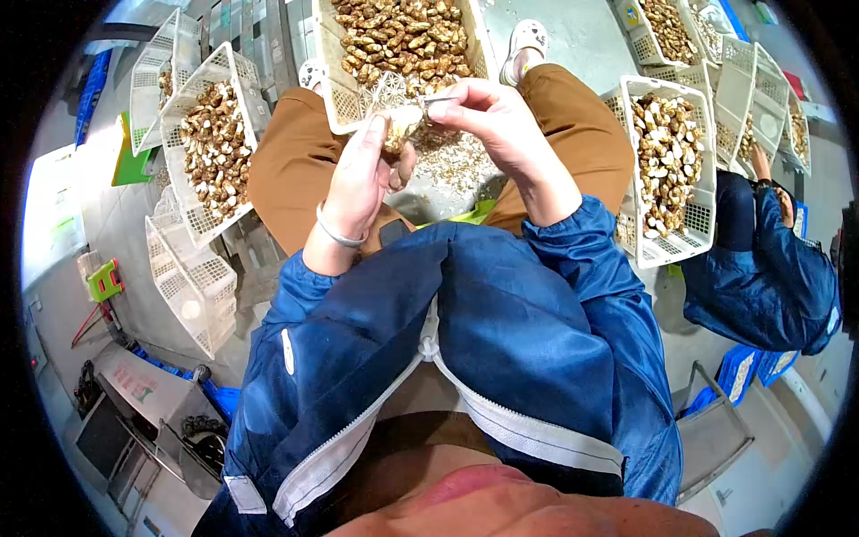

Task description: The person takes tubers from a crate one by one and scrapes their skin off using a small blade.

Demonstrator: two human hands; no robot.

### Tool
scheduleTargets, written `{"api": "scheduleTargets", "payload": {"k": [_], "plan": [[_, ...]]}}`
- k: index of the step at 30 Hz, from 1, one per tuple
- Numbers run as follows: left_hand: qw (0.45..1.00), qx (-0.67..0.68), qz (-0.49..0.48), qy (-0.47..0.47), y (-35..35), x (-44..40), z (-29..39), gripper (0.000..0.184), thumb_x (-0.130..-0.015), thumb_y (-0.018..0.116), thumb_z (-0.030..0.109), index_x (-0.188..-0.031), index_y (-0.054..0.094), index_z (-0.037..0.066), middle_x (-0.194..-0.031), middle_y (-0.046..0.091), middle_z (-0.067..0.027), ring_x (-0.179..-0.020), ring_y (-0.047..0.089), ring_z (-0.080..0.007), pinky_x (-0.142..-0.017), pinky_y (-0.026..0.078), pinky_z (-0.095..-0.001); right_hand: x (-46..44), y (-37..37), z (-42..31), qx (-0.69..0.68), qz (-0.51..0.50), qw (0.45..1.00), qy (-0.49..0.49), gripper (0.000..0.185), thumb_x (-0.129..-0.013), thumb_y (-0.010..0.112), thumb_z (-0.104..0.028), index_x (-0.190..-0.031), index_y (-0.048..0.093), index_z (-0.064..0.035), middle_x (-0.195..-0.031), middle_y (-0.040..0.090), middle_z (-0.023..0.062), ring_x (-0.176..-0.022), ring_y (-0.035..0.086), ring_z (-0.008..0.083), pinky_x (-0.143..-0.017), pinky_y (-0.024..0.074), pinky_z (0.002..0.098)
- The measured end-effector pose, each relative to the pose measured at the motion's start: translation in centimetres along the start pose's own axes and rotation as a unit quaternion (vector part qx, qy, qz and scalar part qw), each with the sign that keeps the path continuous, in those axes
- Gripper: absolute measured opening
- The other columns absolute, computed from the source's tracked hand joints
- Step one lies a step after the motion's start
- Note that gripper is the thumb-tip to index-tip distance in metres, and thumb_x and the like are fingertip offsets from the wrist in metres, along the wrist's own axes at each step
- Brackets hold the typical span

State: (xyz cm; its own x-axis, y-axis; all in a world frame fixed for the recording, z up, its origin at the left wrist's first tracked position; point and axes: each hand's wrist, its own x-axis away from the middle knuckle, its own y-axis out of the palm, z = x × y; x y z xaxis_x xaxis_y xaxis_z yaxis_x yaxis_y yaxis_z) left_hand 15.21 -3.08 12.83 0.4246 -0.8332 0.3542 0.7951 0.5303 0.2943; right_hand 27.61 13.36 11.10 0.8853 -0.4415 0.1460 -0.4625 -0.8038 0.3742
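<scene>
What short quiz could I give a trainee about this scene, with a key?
1. On which wrist is the pale bracelet?
2. True or false: the basket just ahead of the hands holds many brown-and-pale pieces.
3. What does the left hand hold? A) a shoe; B) a pale piece; C) a green tool.

Key: 1. The left. 2. True. 3. B.

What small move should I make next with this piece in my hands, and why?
Perhaps turn the piece slightly in your left hand, above the scraps: your right hand is at one end, so turning might bring another side within its reach.
</scene>
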Motion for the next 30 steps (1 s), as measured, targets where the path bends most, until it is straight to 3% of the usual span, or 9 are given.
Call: {"api": "scheduleTargets", "payload": {"k": [2,4,6,8,13,16,20,25,30], "plan": [[0.999,0.035,-0.017,-0.01,-0.1,-0.2,-0.2,0.042,-0.106,0.037,0.043,-0.118,0.058,0.008,-0.071,0.059,0.0,-0.056,0.045,-0.0034,-0.051,0.035,-0.0181,0.6,1.3,-1.1,0.044,0.027,0.999,-0.001,0.009,-0.086,0.075,-0.01,-0.09,0.071,-0.0026,-0.094,0.068,0.0024,-0.085,0.063,0.0103,-0.079,0.0518,0.0264],[0.999,-0.036,0.024,0.015,0.3,-0.2,-0.3,0.042,-0.107,0.035,0.041,-0.12,0.056,0.008,-0.069,0.058,-0.0008,-0.055,0.046,-0.0046,-0.05,0.035,-0.0191,0.0,0.6,0.8,0.167,-0.036,0.98,-0.105,0.01,-0.085,0.075,-0.007,-0.089,0.07,0.0011,-0.11,0.062,0.0042,-0.085,0.063,0.0097,-0.076,0.0523,0.0233],[0.999,0.033,0.023,-0.002,0.6,-0.3,-0.2,0.042,-0.108,0.033,0.04,-0.12,0.056,0.007,-0.068,0.057,-0.0007,-0.054,0.046,-0.0056,-0.049,0.035,-0.02,-0.3,0.8,1.0,0.098,-0.023,0.987,-0.128,0.018,-0.085,0.076,-0.016,-0.082,0.068,-0.0004,-0.097,0.063,0.0028,-0.083,0.058,0.0078,-0.071,0.0464,0.0235],[0.986,0.14,-0.074,-0.054,-0.9,-0.6,-0.8,0.046,-0.107,0.031,0.045,-0.119,0.055,0.008,-0.067,0.055,-0.0014,-0.055,0.047,-0.0085,-0.049,0.034,-0.0217,-0.1,0.2,-0.3,0.056,0.022,0.997,0.04,0.015,-0.084,0.076,-0.014,-0.083,0.069,-0.0011,-0.101,0.064,0.0038,-0.087,0.06,0.0086,-0.073,0.0472,0.0231],[0.984,0.16,0.014,-0.077,0.8,-0.5,-0.1,0.048,-0.107,0.029,0.045,-0.114,0.055,0.006,-0.064,0.055,-0.003,-0.051,0.046,-0.0083,-0.046,0.035,-0.021,-0.1,0.7,1.5,0.105,-0.012,0.989,-0.108,0.014,-0.081,0.078,-0.013,-0.084,0.069,-0.003,-0.101,0.063,0.0038,-0.087,0.059,0.0095,-0.072,0.0472,0.0242],[0.999,-0.027,-0.001,-0.034,0.3,-0.8,-0.5,0.048,-0.107,0.032,0.046,-0.118,0.055,0.006,-0.065,0.056,-0.0011,-0.052,0.046,-0.0062,-0.046,0.035,-0.0196,-0.4,0.7,1.6,0.137,-0.002,0.983,-0.124,0.012,-0.082,0.076,-0.012,-0.083,0.068,-0.0029,-0.096,0.064,0.0024,-0.084,0.058,0.0084,-0.069,0.0468,0.0232],[0.997,0.039,-0.018,-0.057,-0.4,-0.4,-0.4,0.04,-0.103,0.048,0.041,-0.125,0.055,0.008,-0.075,0.057,0.0015,-0.058,0.048,-0.0037,-0.049,0.035,-0.017,0.2,0.5,-0.5,0.093,0.037,0.995,0.007,0.013,-0.084,0.076,-0.013,-0.086,0.069,-0.0018,-0.08,0.067,-0.0016,-0.073,0.059,0.0058,-0.068,0.0471,0.0209],[0.982,-0.163,0.06,0.07,0.3,-1.0,-1.1,0.047,-0.104,0.041,0.049,-0.113,0.062,0.007,-0.068,0.058,0.0017,-0.054,0.048,-0.0027,-0.048,0.035,-0.0177,-0.2,0.3,1.6,0.171,-0.02,0.978,-0.122,0.016,-0.085,0.076,-0.016,-0.085,0.069,-0.002,-0.1,0.068,0.0038,-0.084,0.062,0.0081,-0.074,0.0487,0.0227],[0.989,0.088,0.003,-0.118,-1.6,-1.2,-1.7,0.044,-0.103,0.044,0.047,-0.098,0.063,0.008,-0.071,0.058,0.0035,-0.057,0.051,-0.0037,-0.048,0.036,-0.0181,0.2,0.3,-0.4,0.029,0.0,0.999,0.02,0.017,-0.084,0.077,-0.016,-0.084,0.068,-0.0021,-0.099,0.068,0.0035,-0.086,0.063,0.0095,-0.076,0.0489,0.0226]]}}
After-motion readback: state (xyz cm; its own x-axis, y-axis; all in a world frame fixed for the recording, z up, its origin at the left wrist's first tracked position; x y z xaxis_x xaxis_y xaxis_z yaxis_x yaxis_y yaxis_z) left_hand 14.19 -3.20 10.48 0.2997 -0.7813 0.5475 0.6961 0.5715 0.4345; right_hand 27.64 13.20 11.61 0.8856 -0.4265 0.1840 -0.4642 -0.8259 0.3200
